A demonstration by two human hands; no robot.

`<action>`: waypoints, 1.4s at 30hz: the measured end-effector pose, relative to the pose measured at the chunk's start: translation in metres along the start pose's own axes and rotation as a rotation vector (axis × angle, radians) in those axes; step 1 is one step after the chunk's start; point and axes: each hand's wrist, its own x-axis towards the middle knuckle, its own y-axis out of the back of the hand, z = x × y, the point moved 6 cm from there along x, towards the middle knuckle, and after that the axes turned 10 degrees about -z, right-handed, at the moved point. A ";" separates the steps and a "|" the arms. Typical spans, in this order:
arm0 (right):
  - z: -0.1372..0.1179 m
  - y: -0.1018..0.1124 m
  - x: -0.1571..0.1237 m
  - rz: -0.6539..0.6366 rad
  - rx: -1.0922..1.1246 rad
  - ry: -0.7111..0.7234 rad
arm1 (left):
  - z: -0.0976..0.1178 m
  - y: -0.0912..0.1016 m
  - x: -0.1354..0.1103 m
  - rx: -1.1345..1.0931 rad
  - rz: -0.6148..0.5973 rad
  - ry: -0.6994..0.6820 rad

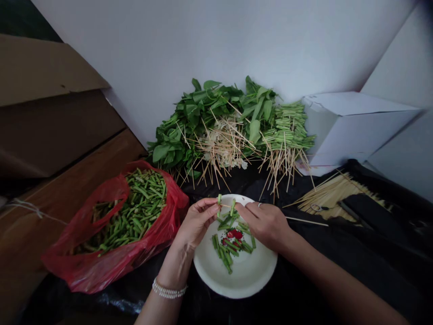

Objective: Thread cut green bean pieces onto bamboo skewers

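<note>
Over a white plate, my left hand pinches a short cut green bean piece between thumb and fingertips. My right hand is closed round a thin wooden skewer, whose tail sticks out to the right past the hand. Another green bean piece sits on the skewer, just left of my right fingertips. The skewer's tip end reaches the piece in my left hand; whether it has gone through is too small to tell. More loose bean pieces lie on the plate over its red flower pattern.
A red plastic bag full of cut beans stands left. Behind the plate are leafy greens, pale skewered food and skewered green beans. Bare skewers, scissors and a white box are right. A cardboard box stands left.
</note>
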 end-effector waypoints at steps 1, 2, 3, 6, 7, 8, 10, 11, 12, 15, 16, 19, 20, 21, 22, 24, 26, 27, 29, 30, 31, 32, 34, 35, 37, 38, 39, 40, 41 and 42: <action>0.000 0.000 0.000 0.003 0.003 -0.001 | 0.000 0.000 0.000 -0.005 0.004 0.011; 0.000 0.000 0.000 0.004 0.005 -0.004 | 0.000 0.000 0.000 -0.008 0.008 0.023; 0.000 0.000 0.000 0.004 0.009 -0.008 | -0.001 0.000 0.000 -0.010 0.010 0.032; 0.000 -0.002 0.000 -0.001 0.032 -0.017 | -0.002 0.000 0.000 -0.007 0.011 0.043; 0.000 -0.003 0.000 -0.004 0.041 -0.020 | -0.002 0.000 0.000 -0.005 0.010 0.043; -0.001 -0.004 0.000 -0.005 0.050 -0.024 | -0.003 0.000 0.000 -0.002 0.011 0.042; -0.002 -0.005 0.000 -0.003 0.058 -0.028 | -0.006 -0.001 0.000 0.010 0.009 0.037; -0.003 -0.005 0.000 0.003 0.057 -0.027 | -0.007 -0.002 0.000 0.026 0.004 0.033; -0.004 -0.004 0.000 0.011 0.053 -0.025 | -0.009 -0.005 0.000 0.048 -0.005 0.030; -0.006 -0.003 0.001 0.028 0.049 -0.018 | -0.011 -0.012 -0.001 0.114 -0.037 0.026; -0.006 -0.003 0.002 0.029 0.050 -0.018 | -0.012 -0.014 -0.001 0.128 -0.043 0.026; -0.003 -0.004 0.002 0.024 0.056 -0.027 | -0.007 -0.015 -0.001 0.134 -0.021 -0.011; -0.002 -0.004 0.002 0.024 0.060 -0.034 | -0.004 -0.013 -0.001 0.130 -0.001 -0.036; 0.000 -0.005 0.002 0.025 0.065 -0.039 | -0.002 -0.011 -0.001 0.122 0.018 -0.059; 0.001 -0.005 0.002 0.024 0.072 -0.045 | 0.000 -0.009 -0.001 0.113 0.034 -0.073; 0.002 -0.005 0.001 0.017 0.080 -0.050 | 0.000 -0.006 -0.001 0.091 0.048 -0.070; 0.001 -0.006 0.001 0.004 0.080 -0.050 | -0.003 -0.007 -0.001 0.082 0.044 -0.039; -0.001 -0.006 0.001 0.002 0.078 -0.049 | -0.006 -0.008 -0.001 0.086 0.039 -0.023; -0.003 -0.005 0.001 0.007 0.076 -0.042 | -0.011 -0.011 -0.001 0.111 0.018 0.001; -0.005 -0.005 0.002 0.009 0.077 -0.038 | -0.013 -0.013 -0.001 0.127 0.002 0.007; -0.005 -0.005 0.002 0.007 0.081 -0.035 | -0.014 -0.014 -0.001 0.143 -0.014 0.006; -0.005 -0.005 0.002 0.005 0.084 -0.035 | -0.013 -0.015 0.000 0.167 -0.035 0.001; -0.001 -0.005 0.003 0.005 0.085 -0.044 | -0.010 -0.016 -0.001 0.260 -0.097 -0.002; 0.001 -0.004 0.002 0.007 0.083 -0.055 | -0.008 -0.016 -0.002 0.341 -0.134 -0.001; 0.007 -0.004 0.002 0.008 0.077 -0.084 | -0.004 -0.014 -0.005 0.593 -0.197 -0.002; 0.010 -0.004 0.001 0.005 0.074 -0.096 | -0.002 -0.014 -0.007 0.763 -0.219 -0.013; 0.011 -0.004 0.000 0.002 0.067 -0.104 | -0.002 -0.014 -0.010 0.947 -0.247 -0.025; 0.012 -0.005 -0.001 -0.001 0.056 -0.105 | -0.004 -0.015 -0.012 1.118 -0.286 -0.035; 0.012 -0.006 -0.001 -0.001 0.042 -0.100 | -0.007 -0.017 -0.015 1.258 -0.337 -0.042; 0.011 -0.007 -0.002 0.000 0.028 -0.093 | -0.012 -0.020 -0.017 1.367 -0.392 -0.046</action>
